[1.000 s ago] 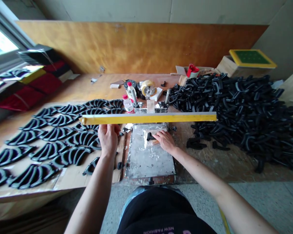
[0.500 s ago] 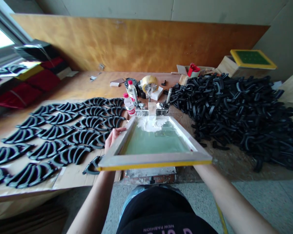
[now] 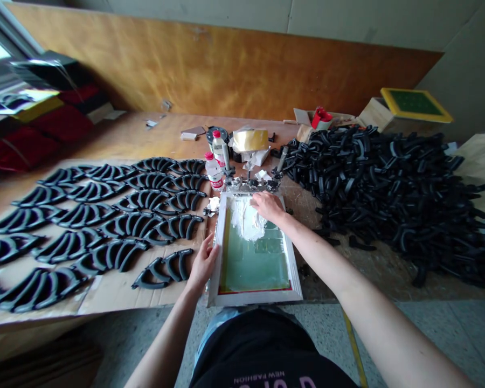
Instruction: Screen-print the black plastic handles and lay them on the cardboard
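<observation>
A wooden screen-printing frame (image 3: 294, 269) with green mesh lies flat on the bench edge in front of me, hinged at clamps (image 3: 250, 184) on its far side. A blob of white ink (image 3: 246, 222) sits on the far half of the mesh. My left hand (image 3: 204, 263) grips the frame's left rail, thumb up along it. My right hand (image 3: 268, 207) rests at the far end of the mesh beside the ink, fingers curled down over something I cannot make out. One black curved plastic part (image 3: 164, 268) lies just left of the frame.
Rows of black curved parts (image 3: 97, 221) lie on cardboard at the left. A big heap of the same parts (image 3: 388, 178) fills the right. Two bottles (image 3: 215, 168), a tape roll (image 3: 250, 140), a red tool (image 3: 319, 116) and another yellow-framed screen (image 3: 416, 103) stand behind.
The frame swung down from raised to flat on the bench. My right hand moved from under it to the far end of the mesh. My left hand slid to the left rail.
</observation>
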Tool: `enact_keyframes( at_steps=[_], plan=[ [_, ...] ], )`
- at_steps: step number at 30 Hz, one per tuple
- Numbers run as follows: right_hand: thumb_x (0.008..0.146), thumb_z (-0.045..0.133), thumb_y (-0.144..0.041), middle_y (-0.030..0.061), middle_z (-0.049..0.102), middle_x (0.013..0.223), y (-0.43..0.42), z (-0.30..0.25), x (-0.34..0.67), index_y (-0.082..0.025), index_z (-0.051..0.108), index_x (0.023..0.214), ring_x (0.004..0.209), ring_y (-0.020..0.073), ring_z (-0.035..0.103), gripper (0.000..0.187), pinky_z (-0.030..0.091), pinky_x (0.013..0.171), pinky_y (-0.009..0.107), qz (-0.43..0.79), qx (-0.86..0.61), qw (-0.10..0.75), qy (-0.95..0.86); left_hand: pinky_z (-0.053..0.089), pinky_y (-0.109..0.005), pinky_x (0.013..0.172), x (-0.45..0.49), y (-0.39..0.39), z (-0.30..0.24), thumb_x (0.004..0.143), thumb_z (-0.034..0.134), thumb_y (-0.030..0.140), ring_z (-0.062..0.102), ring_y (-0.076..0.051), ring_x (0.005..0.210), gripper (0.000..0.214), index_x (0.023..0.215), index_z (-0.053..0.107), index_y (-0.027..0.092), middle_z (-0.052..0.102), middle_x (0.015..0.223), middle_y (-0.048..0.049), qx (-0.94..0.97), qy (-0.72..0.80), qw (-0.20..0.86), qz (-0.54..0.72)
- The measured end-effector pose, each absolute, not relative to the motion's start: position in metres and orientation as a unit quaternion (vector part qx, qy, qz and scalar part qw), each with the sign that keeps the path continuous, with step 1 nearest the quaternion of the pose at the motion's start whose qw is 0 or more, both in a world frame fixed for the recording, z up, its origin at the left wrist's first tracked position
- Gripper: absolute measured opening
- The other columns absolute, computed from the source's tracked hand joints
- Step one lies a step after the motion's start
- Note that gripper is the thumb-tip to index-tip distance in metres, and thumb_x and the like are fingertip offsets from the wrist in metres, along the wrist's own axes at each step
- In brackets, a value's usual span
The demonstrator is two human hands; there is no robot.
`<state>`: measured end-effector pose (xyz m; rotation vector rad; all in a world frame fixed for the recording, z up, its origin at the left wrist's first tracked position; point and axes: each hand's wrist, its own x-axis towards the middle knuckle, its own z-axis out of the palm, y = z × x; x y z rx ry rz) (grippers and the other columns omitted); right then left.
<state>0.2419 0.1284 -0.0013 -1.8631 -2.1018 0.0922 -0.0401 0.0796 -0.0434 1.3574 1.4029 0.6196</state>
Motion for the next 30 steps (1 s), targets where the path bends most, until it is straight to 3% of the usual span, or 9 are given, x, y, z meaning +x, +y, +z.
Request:
enact_keyframes(
  at_steps=[5, 12, 17, 22, 26, 30],
  plan=[
    [0.086, 0.049, -0.010, 0.0131, 0.065, 0.100, 0.101, -0.006, 0.236, -0.014, 0.062, 0.099, 0.095, 0.0244, 0.054, 0.019, 0.041, 0.081, 0.033, -0.017, -0.684, 0.102, -0.722, 0.052, -0.036, 0.084, -0.041, 0.080, -0.055, 0.078, 0.058, 0.062, 0.066, -0.025, 0.097, 0.074, 0.137, 0.052, 0.017, 0.071, 0.106, -0.0100, 0.558, 0.568, 0.535, 0.284],
    [0.085, 0.052, -0.010, 0.0081, 0.064, 0.089, 0.058, 0.009, 0.240, -0.016, 0.064, 0.089, 0.086, 0.0206, 0.054, 0.014, 0.040, 0.077, 0.030, 0.039, -0.449, 0.098, -0.887, 0.051, -0.033, 0.086, -0.040, 0.078, -0.059, 0.079, 0.058, 0.060, 0.065, -0.023, 0.101, 0.070, 0.135, 0.053, 0.018, 0.070, 0.113, -0.0089, 0.549, 0.563, 0.541, 0.297],
    [0.087, 0.052, -0.011, 0.0066, 0.063, 0.087, 0.068, 0.009, 0.242, -0.017, 0.064, 0.084, 0.085, 0.0204, 0.054, 0.014, 0.040, 0.073, 0.030, 0.018, -0.503, 0.132, -0.854, 0.053, -0.033, 0.076, -0.040, 0.078, -0.056, 0.076, 0.060, 0.063, 0.067, -0.023, 0.091, 0.076, 0.136, 0.051, 0.017, 0.071, 0.103, -0.0095, 0.537, 0.567, 0.549, 0.298],
    [0.089, 0.049, -0.010, 0.0095, 0.064, 0.092, 0.050, -0.012, 0.234, -0.015, 0.066, 0.095, 0.091, 0.0218, 0.054, 0.018, 0.042, 0.079, 0.032, -0.005, -0.489, 0.146, -0.860, 0.052, -0.030, 0.066, -0.039, 0.075, -0.044, 0.073, 0.063, 0.063, 0.067, -0.021, 0.077, 0.077, 0.136, 0.052, 0.020, 0.073, 0.092, -0.0066, 0.520, 0.581, 0.554, 0.291],
    [0.089, 0.059, -0.023, 0.0055, 0.066, 0.090, 0.065, 0.002, 0.240, -0.018, 0.068, 0.099, 0.088, 0.0201, 0.058, 0.014, 0.044, 0.080, 0.030, 0.024, -0.512, 0.175, -0.841, 0.051, -0.029, 0.066, -0.037, 0.072, -0.029, 0.074, 0.063, 0.061, 0.067, -0.020, 0.077, 0.075, 0.136, 0.053, 0.021, 0.073, 0.091, -0.0061, 0.521, 0.589, 0.548, 0.285],
    [0.086, 0.068, -0.032, 0.0037, 0.069, 0.099, 0.116, 0.028, 0.251, -0.028, 0.055, 0.135, 0.088, 0.0190, 0.062, 0.051, 0.046, 0.078, 0.028, 0.011, -0.632, 0.216, -0.744, 0.051, -0.029, 0.070, -0.040, 0.072, -0.005, 0.077, 0.060, 0.063, 0.067, -0.021, 0.083, 0.072, 0.135, 0.055, 0.022, 0.073, 0.099, -0.0069, 0.534, 0.590, 0.530, 0.294]
  ],
)
